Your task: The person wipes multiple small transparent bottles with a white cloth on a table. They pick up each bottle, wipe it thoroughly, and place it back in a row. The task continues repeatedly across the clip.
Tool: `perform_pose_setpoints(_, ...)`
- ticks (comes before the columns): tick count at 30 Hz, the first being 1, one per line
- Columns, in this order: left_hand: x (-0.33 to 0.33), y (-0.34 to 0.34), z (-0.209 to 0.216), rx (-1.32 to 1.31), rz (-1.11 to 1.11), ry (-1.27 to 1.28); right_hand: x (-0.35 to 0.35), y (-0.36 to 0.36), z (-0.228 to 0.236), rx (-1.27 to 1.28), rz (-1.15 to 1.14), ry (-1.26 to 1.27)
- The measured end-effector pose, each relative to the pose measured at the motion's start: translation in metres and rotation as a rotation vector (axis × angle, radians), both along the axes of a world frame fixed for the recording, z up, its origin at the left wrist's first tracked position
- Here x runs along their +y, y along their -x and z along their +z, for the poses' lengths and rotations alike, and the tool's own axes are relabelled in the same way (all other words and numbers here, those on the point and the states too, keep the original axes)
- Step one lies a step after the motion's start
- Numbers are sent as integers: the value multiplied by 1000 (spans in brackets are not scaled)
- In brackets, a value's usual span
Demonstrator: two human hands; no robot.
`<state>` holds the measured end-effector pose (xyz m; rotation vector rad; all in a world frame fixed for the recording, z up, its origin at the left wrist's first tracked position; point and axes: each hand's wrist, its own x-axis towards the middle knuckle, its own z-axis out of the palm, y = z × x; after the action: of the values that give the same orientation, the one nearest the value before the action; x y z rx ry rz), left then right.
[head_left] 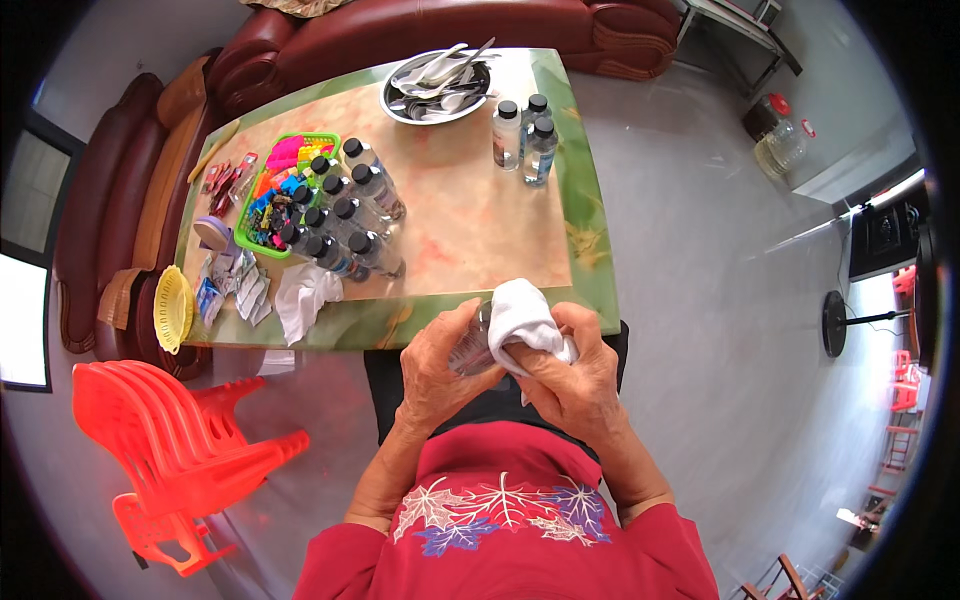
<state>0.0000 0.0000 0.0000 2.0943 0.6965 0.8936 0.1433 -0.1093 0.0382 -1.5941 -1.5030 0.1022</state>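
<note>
Close to my body, at the table's near edge, a clear bottle (470,348) lies tilted in my left hand (432,368), whose fingers wrap round its side. My right hand (575,385) grips a white cloth (523,318) and presses it over the bottle's right end, so that end is hidden. Several clear bottles with black caps (362,247) stand in a cluster on the left half of the table. Three more capped bottles (538,155) stand together at the far right.
On the table (480,235) are a metal bowl (432,119) of spoons, a green basket (262,247) of colourful small items, crumpled white tissue (305,298), small packets (243,285) and a yellow basket (174,308). A red plastic chair (180,430) stands left; dark red sofas (430,32) line the back and left.
</note>
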Motion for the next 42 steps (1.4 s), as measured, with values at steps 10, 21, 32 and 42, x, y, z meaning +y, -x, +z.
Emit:
perform_pose_setpoints(10, 8, 3, 9, 66, -54, -167, 32, -21, -17, 521, 27, 74)
perform_pose_setpoints(21, 2, 6, -6, -456, -137, 749, 21, 12, -31, 303, 67, -29)
perform_pose_setpoints(32, 17, 8, -23, -722, 121, 871, -4, 20, -53, 320, 107, 324)
perform_pose_setpoints(42, 22, -10, -14, -944, 215, 724, 25, 48, -59, 1073, 19, 299)
